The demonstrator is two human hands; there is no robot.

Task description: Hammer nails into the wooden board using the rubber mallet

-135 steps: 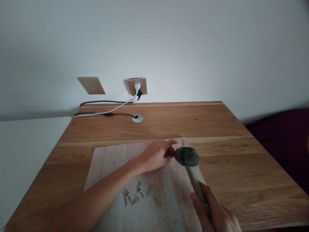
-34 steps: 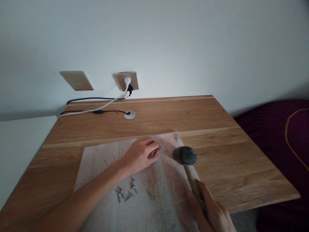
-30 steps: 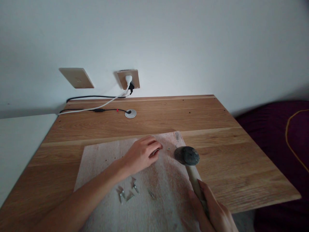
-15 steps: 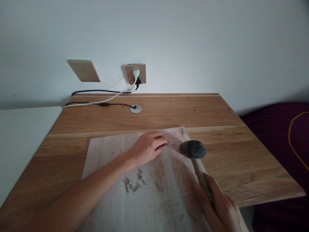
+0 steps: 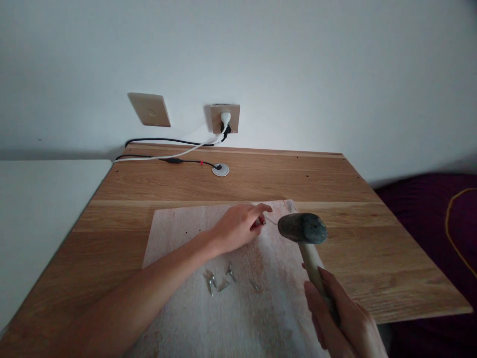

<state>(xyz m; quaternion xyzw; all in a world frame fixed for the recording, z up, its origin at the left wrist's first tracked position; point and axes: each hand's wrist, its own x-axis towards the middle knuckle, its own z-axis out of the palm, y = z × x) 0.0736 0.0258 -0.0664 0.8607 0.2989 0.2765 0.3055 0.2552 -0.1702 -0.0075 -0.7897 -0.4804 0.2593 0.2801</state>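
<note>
My left hand [image 5: 240, 228] rests on a pale plywood board [image 5: 179, 233], fingers pinched on a small nail held against the board near its far right corner. My right hand [image 5: 343, 325] is wrapped round the wooden handle of a hammer [image 5: 302, 228], whose dark round head hovers just to the right of the left fingertips. Several loose nails [image 5: 219, 281] lie on the board nearer to me, below my left wrist.
The board lies on a wooden desk [image 5: 335, 199] against a white wall. A wall socket [image 5: 224, 118] with white and black cables [image 5: 167, 158] and a round cable grommet [image 5: 220, 170] sit at the back. A white surface [image 5: 40, 199] adjoins left; dark purple fabric [image 5: 428, 199] lies right.
The view has shifted slightly. My left hand moved a little toward the board's far right corner with the nail, and the hammer head stays close beside it.
</note>
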